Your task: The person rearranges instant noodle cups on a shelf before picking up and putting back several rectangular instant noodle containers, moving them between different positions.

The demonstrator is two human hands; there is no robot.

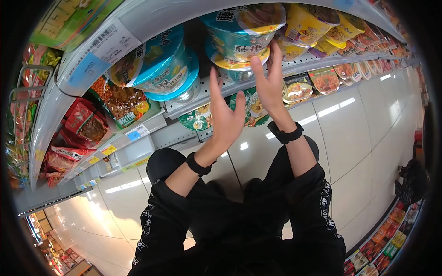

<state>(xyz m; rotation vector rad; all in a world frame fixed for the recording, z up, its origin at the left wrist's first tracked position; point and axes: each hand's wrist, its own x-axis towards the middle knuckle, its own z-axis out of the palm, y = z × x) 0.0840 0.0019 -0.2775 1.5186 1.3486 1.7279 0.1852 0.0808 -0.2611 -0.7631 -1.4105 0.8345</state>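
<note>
While both hands are raised, the teal-and-yellow round paper noodle bowl on the white wire shelf is touched from below by the right hand, fingers spread wide. The left hand, fingers likewise splayed and empty, is held farther beneath the bowl.

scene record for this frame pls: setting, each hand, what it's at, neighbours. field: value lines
setting: shop aisle, white wire shelf stocked with instant noodle bowls, glossy tiled floor
left hand: open, fingers spread, raised below the shelf, holding nothing
right hand: open, fingertips at the teal and yellow noodle bowl; whether they touch it cannot be told
wrists: black band on each
neighbours: blue-lidded bowls to the left, yellow bowls to the right, red snack packets on a lower shelf
clothing: black sleeves with white lettering
</note>
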